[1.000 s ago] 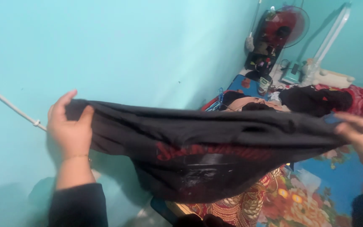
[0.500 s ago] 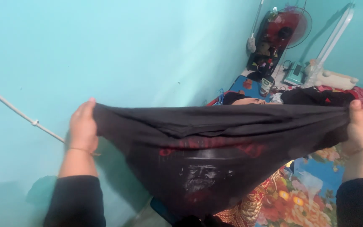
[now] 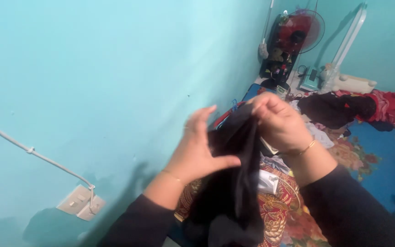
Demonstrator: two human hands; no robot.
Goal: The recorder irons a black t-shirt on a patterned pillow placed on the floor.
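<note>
Against the smooth turquoise wall, both hands meet at chest height with a black cloth gathered between them. Left hand has its fingers spread upright and its thumb pressed across the soft fabric; right hand has its grip closed over the top edge. The cloth hangs down in a narrow, limp fold. Below lies a bed with a floral cover, dark clothes heaped on it. A round red fan stands in the corner.
</note>
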